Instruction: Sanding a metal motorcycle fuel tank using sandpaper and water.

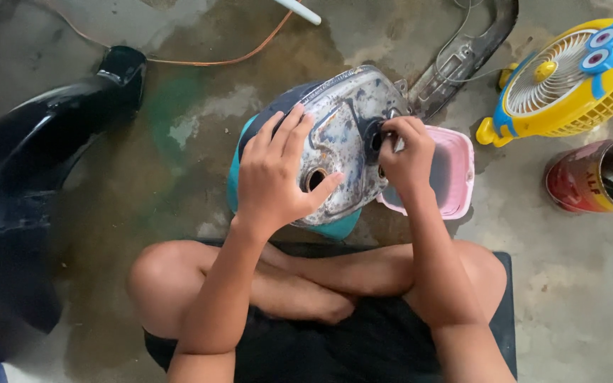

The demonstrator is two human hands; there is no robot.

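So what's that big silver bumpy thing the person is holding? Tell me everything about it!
It is an old metal fuel tank, rounded, silvery grey with worn, blotchy paint and dark blue patches. It has a round hole near the middle and a black round fitting on its right side. It lies on a teal tub on the concrete floor. The left hand presses flat on it; the right hand pinches at the black fitting.

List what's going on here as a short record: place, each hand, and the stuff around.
Place: concrete floor, person sitting cross-legged
Left hand: flat on a worn metal tank
Right hand: fingers at a black fitting on the tank
Under tank: teal tub, pink tub beside it
Nearby: yellow fan, tin can, black fender
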